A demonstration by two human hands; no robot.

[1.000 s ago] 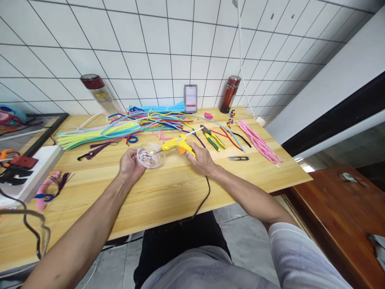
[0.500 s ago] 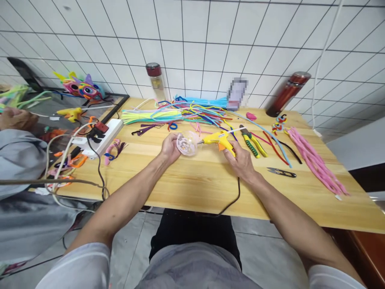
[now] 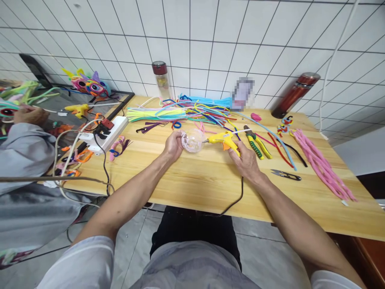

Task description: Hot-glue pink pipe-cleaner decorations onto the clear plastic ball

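Observation:
Over the middle of the table, my left hand (image 3: 175, 146) grips a clear, round, hollow ball (image 3: 193, 141) by its left side. A pale pink fuzzy strip lines the edge near my fingers. My right hand (image 3: 245, 159) is wrapped round the handle of a yellow glue gun (image 3: 223, 139), its orange trigger below. The metal nozzle points left at the ball's right side; whether it touches cannot be made out. A white glue stick pokes out of the gun's back, and a black cord hangs from its handle.
Bundled coloured pipe cleaners (image 3: 180, 111) lie behind my hands. Green-yellow pliers (image 3: 258, 143), thread snips (image 3: 285, 175) and pink pipe cleaners (image 3: 323, 165) lie right. A power strip (image 3: 108, 135) with cords sits left. Two bottles stand behind. Another person's hand (image 3: 31, 115) works far left.
The clear ball has turned in my left hand, so its pink-lined edge now shows at the left. The glue gun keeps pointing at it. The whole view has shifted slightly.

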